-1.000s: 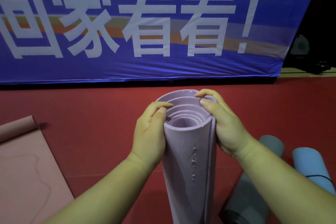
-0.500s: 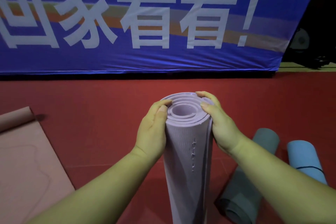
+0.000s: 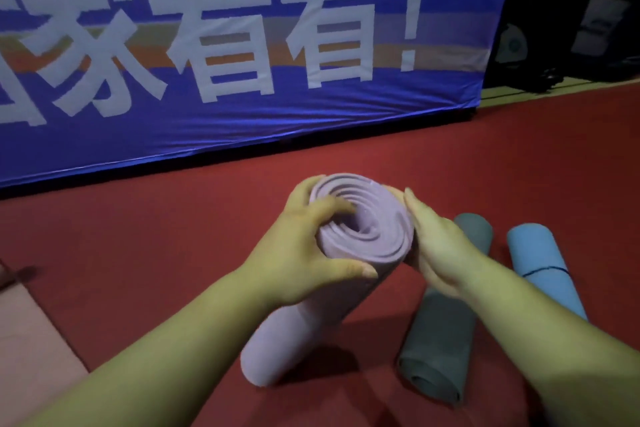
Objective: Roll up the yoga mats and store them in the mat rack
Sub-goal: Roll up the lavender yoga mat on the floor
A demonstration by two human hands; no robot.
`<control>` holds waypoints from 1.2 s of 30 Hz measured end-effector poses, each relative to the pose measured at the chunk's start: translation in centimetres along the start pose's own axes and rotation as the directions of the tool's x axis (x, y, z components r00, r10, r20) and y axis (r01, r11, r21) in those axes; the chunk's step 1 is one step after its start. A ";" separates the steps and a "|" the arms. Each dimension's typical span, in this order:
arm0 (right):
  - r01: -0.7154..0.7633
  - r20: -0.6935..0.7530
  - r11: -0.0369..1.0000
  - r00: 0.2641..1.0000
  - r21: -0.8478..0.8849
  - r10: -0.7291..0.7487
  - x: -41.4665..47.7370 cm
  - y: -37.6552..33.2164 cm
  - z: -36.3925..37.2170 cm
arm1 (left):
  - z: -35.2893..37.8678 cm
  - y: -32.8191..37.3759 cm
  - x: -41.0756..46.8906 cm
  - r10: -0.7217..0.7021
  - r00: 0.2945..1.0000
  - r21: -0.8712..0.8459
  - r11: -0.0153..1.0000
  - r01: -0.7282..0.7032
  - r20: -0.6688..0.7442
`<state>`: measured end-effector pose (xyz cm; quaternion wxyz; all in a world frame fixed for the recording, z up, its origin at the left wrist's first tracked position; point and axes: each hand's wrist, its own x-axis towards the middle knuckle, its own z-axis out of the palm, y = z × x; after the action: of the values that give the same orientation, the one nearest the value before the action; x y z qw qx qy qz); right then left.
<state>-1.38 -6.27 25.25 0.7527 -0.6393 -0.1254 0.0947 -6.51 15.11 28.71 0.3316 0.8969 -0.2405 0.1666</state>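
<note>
A rolled lilac yoga mat (image 3: 363,218) stands tilted on the red floor, its spiral top end facing me. My left hand (image 3: 304,246) grips the top from the left, fingers curled over the rim and thumb under the roll. My right hand (image 3: 440,246) lies flat against the roll's right side with fingers straight. A rolled grey mat (image 3: 446,333) and a rolled light-blue mat (image 3: 540,263) with a dark strap lie on the floor to the right. No mat rack is in view.
A large blue banner (image 3: 242,45) with white characters stands along the back. A pink mat (image 3: 31,350) lies unrolled at the left edge. Dark equipment (image 3: 595,31) sits behind the banner's right end. Red floor (image 3: 138,253) surrounds the mats.
The lilac roll has tipped from upright to leaning, its top toward me. My left hand shifted to wrap the top; my right hand flattened against its side.
</note>
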 end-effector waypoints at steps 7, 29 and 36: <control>-0.316 -0.212 0.904 0.900 0.288 0.382 -9.5 2.9 -11.8 | 13.2 5.1 2.5 0.100 0.973 0.295 0.942 -0.160 0.206; -0.614 -0.654 0.789 0.602 -0.013 0.458 -30.1 24.3 -26.1 | 35.6 8.5 -1.0 0.378 0.541 0.013 0.811 -0.586 0.751; -0.813 -0.613 0.412 0.581 -0.412 0.535 -39.8 31.4 -28.7 | 38.1 9.7 -2.7 0.390 0.491 -0.021 0.799 -0.601 0.779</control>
<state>-29.79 -40.13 -12.74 0.3753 -0.8574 0.2769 0.2175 -8.68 -16.20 4.91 0.0208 0.8074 -0.5809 -0.1008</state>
